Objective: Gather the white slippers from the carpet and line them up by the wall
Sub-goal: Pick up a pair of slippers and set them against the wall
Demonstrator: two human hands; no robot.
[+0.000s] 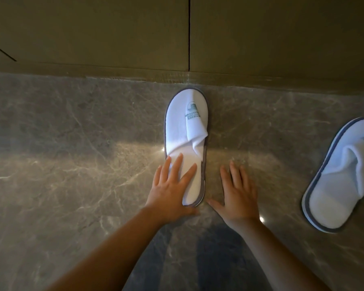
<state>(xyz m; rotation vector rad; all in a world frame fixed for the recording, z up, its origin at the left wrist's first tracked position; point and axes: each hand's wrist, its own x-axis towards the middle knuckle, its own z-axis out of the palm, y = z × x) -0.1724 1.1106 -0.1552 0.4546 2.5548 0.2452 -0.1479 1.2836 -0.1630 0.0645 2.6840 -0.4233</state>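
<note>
A white slipper (186,122) with a grey sole edge and a green logo lies on the marble floor, its toe touching the base of the wall (135,38). My left hand (172,190) rests flat on its heel with the fingers spread. My right hand (237,194) lies flat on the floor just right of that slipper, fingers apart, holding nothing. A second white slipper (343,175) lies tilted at the right edge of view, apart from the wall and partly cut off.
The floor (72,164) is glossy grey-brown marble with light reflections. The wall has dark olive panels with a vertical seam (189,34) above the first slipper. My shadow falls on the floor between my forearms.
</note>
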